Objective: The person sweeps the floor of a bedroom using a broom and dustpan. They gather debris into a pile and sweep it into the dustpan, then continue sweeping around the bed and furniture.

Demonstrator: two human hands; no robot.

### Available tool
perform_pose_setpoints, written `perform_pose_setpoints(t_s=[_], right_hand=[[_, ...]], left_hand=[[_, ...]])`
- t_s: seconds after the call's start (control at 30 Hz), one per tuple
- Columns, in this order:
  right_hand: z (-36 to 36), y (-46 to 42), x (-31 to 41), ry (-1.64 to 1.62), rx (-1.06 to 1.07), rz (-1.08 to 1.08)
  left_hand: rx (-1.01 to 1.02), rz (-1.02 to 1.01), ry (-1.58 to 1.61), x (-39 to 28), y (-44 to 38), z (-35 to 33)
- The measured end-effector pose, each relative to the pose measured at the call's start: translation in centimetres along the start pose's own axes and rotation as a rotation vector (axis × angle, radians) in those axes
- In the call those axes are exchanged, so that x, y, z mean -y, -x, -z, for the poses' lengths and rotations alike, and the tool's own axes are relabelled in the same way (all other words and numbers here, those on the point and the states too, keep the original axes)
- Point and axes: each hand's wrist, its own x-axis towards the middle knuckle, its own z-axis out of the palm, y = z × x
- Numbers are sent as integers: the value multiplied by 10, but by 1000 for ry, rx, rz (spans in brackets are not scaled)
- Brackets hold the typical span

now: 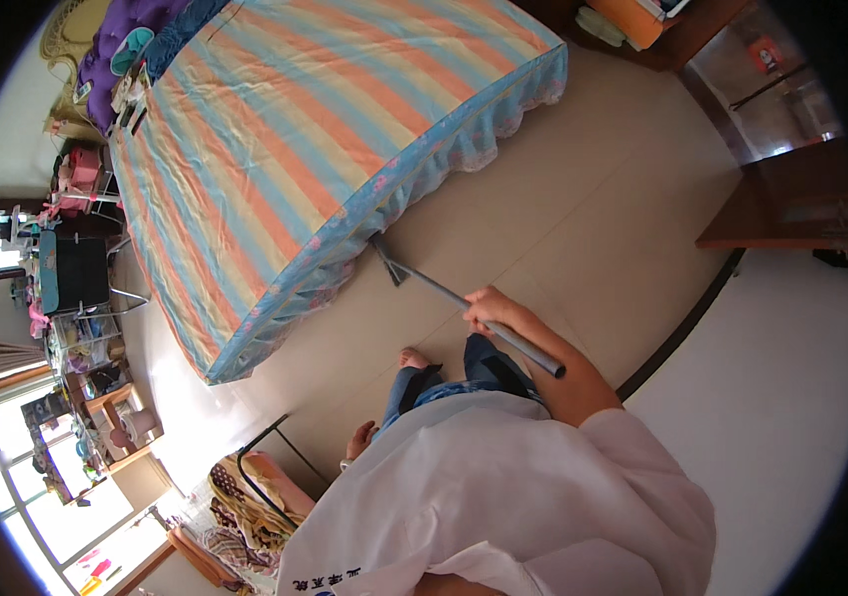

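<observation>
My right hand (492, 310) grips the grey pole of a long-handled floor sweeper (431, 284), a broom or a mop. The pole's thick end points back past my forearm. Its dark head (394, 270) rests on the tiled floor at the bed's edge, and part of it is hidden by the frilled bed skirt (424, 190). My left hand (361, 439) hangs low beside my left thigh, with a band at the wrist. No object shows in it, and its fingers are partly hidden.
A bed with a striped cover (305, 149) stands ahead. A wooden cabinet door (781, 208) juts out at right, near a white surface (752, 387). A black metal frame (264, 432) with cloths stands near my left side. Left lie a folding chair (78, 272) and shelves (115, 417).
</observation>
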Motion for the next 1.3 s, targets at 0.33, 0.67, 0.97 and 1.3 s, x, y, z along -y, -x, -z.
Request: perform_pose_setpoints(t_s=[0.33, 0.67, 0.97, 1.3], right_hand=[[67, 101, -46, -320, -131, -9], [103, 32, 10, -197, -298, 37], [194, 180, -112, -719, -711, -63], [174, 121, 31, -593, -424, 124]], left_hand=[[117, -218, -247, 1, -90, 0], [154, -334, -381, -98, -130, 40], [196, -142, -16, -167, -163, 47], [409, 66, 162, -162, -284, 46]])
